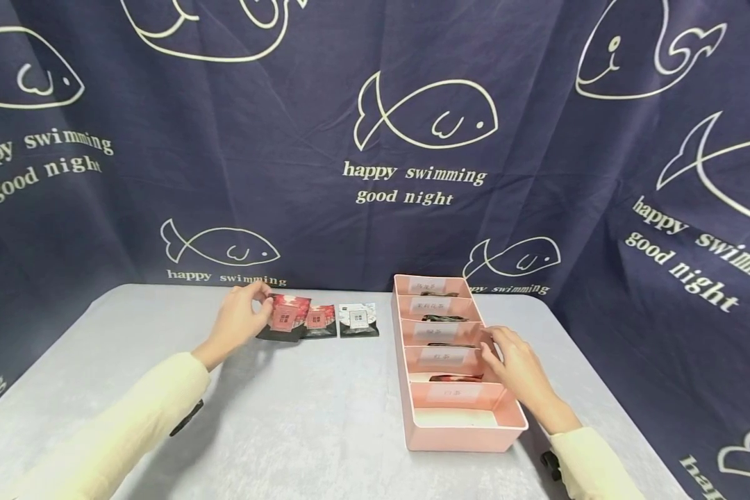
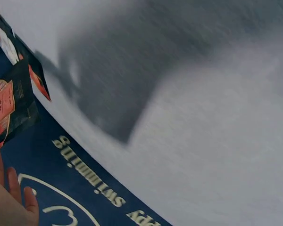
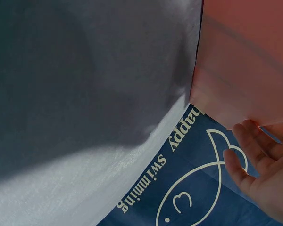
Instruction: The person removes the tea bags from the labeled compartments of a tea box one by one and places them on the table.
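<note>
At the left, my left hand (image 1: 242,318) pinches a red-and-black tea sachet (image 1: 285,318) by its upper edge. The left wrist view shows this sachet (image 2: 14,101) with its dark end raised above the table. Beside it lie another red-and-black sachet (image 1: 321,321) and a white-and-black sachet (image 1: 359,320). My right hand (image 1: 517,364) holds the right wall of a pink divided box (image 1: 465,439), thumb at the inner side. In the right wrist view, fingertips touch the outer face of the box (image 3: 245,61). The thumb is mostly hidden there.
The box's compartments carry paper labels (image 1: 442,356). Dark sachets (image 1: 445,319) stand in the rear compartments, and a red one (image 1: 455,378) lies in the second from the front. A navy fish-print curtain (image 1: 312,173) hangs behind the grey table (image 1: 300,423).
</note>
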The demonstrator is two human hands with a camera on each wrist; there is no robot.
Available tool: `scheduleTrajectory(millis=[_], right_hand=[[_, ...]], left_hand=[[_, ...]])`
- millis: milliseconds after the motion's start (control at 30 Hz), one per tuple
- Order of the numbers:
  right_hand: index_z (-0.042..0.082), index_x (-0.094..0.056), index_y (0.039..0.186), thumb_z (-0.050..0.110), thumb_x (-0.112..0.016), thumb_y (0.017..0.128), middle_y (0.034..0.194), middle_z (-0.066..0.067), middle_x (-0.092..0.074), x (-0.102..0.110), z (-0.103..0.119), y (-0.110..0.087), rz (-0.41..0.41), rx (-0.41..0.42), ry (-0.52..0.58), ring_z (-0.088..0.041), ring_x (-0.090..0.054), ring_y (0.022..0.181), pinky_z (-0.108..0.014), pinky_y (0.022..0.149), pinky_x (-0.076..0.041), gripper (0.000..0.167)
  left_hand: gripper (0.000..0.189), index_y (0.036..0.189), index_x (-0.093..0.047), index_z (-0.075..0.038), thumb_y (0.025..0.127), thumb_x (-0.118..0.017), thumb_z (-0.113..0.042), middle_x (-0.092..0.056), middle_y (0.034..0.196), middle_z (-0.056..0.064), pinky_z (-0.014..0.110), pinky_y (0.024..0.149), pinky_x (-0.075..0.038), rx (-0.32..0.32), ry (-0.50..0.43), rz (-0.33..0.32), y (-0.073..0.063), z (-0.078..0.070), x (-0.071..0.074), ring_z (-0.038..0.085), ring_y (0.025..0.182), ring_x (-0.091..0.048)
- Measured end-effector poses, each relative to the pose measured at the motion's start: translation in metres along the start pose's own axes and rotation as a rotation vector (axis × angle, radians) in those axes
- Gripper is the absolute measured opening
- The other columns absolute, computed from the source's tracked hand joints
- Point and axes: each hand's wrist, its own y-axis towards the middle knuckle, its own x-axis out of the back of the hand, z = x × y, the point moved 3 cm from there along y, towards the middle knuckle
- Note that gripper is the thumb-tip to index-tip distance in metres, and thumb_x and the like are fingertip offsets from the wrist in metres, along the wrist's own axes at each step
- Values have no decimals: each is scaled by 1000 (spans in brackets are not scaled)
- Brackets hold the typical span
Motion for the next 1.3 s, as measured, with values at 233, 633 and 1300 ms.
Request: scheduleTrajectory(millis=[233, 633, 1300], right_hand=[[0, -61, 102, 10, -57, 84, 97, -12, -62, 1, 0, 0, 0, -6, -2, -29, -58, 84, -47, 73, -46, 21], [-1, -62, 102, 10, -57, 83, 96, -13, -62, -1, -2, 0, -19, 8, -7, -29, -58, 85, -46, 73, -46, 22], [-1, -62, 101, 11, -58, 84, 97, -13, -62, -1, -2, 0, -21, 7, 1, -29, -59, 88, -46, 75, -47, 22]], left_hand=[[11, 90, -59, -4, 81, -53, -8, -67, 78, 12, 49, 81, -35, 40, 14, 23, 1, 15, 4, 34, 82, -55], [18, 98, -57, 0, 82, -54, -7, -65, 87, 19, 52, 82, -36, 107, 40, 70, 1, 29, 1, 38, 86, -55], [40, 118, -46, 1, 80, -57, -5, -64, 104, 22, 52, 78, -33, 208, 109, 173, 3, 49, -6, 43, 98, -54]])
